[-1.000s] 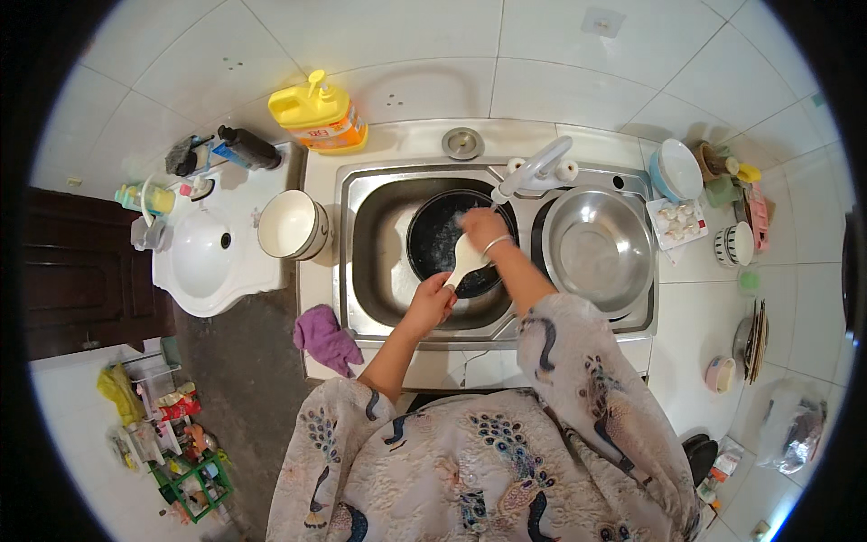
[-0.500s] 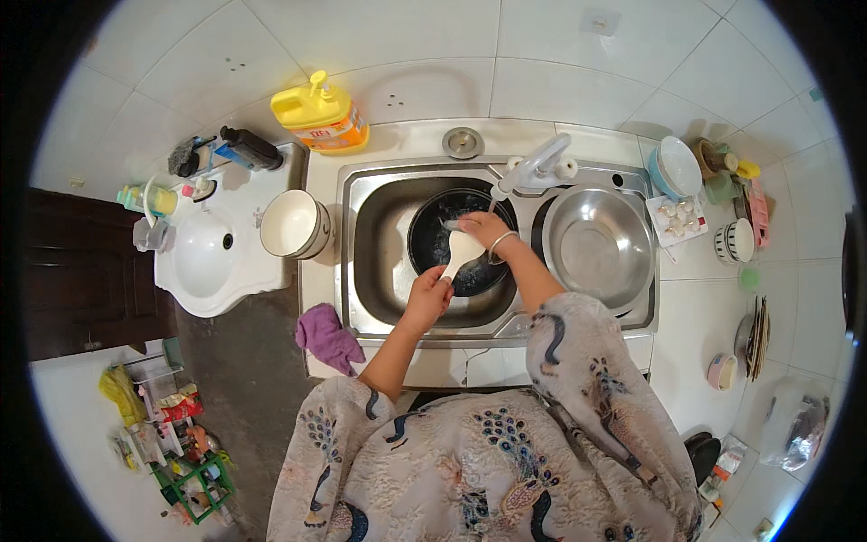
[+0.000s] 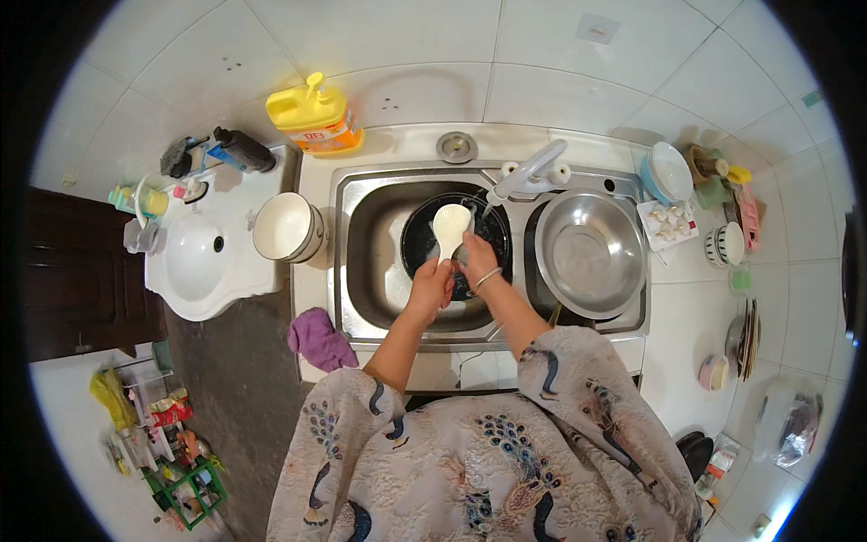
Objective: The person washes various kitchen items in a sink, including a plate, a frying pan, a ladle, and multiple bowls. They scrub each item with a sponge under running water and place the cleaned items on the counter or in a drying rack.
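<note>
My left hand (image 3: 432, 289) is closed round the handle of a white rice paddle (image 3: 451, 226), its broad head pointing away from me. Close against the paddle's lower part is my right hand (image 3: 480, 256), fingers curled over a small greyish thing that I cannot make out. Both hands are above a black round pot (image 3: 418, 237) standing in the left basin of the steel sink (image 3: 370, 262). Water comes from the white faucet (image 3: 533, 170) into the pot, beyond my right hand.
A large steel bowl (image 3: 591, 257) rests over the right basin. Left of the sink stand stacked white bowls (image 3: 284, 228), a purple cloth (image 3: 318, 340) and a yellow soap jug (image 3: 316, 117). Bowls (image 3: 668, 172) and an egg tray (image 3: 666, 224) line the right counter.
The rice paddle's head has swung up and away, showing its face. My right hand has drawn back from its head toward the handle, nearer my left hand.
</note>
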{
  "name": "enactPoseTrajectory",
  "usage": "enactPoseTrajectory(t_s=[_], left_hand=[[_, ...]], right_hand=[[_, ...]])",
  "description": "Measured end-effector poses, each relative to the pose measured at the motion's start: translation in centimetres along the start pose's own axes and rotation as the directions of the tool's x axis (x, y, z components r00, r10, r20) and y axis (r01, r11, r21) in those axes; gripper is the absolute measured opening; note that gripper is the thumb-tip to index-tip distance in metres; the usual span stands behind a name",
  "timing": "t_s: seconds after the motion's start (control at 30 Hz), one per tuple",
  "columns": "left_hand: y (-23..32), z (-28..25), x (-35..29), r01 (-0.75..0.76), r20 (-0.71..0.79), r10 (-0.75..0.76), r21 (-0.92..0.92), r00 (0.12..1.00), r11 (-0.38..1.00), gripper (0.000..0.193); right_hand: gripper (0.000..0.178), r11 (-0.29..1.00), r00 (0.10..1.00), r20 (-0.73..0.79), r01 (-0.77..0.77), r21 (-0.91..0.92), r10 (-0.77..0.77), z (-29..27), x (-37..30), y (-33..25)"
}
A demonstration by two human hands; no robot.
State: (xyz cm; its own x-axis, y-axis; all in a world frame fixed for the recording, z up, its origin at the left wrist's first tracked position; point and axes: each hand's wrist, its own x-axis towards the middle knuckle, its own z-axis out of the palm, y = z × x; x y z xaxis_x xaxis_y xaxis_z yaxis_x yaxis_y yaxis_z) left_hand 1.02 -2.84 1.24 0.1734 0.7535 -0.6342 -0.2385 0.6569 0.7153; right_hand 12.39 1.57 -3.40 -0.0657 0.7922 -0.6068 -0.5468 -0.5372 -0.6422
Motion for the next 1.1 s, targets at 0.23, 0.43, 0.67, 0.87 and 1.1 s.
enactPoseTrajectory(t_s=[0.23,0.43,0.67,0.87,1.1], left_hand=[[1.1,-0.9,-0.2,0.059,0.105,-0.072,0.123,0.992,0.991,0.023],[-0.3,-2.6,-0.7,0.055,0.223,-0.127,0.304,0.967,0.951,0.026],[0.2,-0.9,-0.5,0.016,0.084,-0.038,0.253,0.996,0.967,0.022],[0.1,-1.9,1.4,0.117,-0.009,-0.117,0.016,0.993,0.993,0.01],[-0.3,-0.2,0.1,0.024,0.168,-0.034,0.061,0.985,0.998,0.011]], right_hand=[[0.018,0.926,0.978,0.061,0.207,-0.315,-0.199,-1.1,1.4,-2.6],[0.021,0.718,0.937,0.349,0.257,-0.646,-0.021,-2.4,3.7,-5.3],[0.023,0.534,0.873,0.275,0.469,-0.703,-0.403,-3.8,5.5,-3.5],[0.022,0.019,0.606,0.641,0.734,-0.679,-0.471,-2.6,1.0,-3.7],[0.036,0.106,0.859,0.409,0.458,-0.883,-0.308,-1.1,3.7,-4.5]])
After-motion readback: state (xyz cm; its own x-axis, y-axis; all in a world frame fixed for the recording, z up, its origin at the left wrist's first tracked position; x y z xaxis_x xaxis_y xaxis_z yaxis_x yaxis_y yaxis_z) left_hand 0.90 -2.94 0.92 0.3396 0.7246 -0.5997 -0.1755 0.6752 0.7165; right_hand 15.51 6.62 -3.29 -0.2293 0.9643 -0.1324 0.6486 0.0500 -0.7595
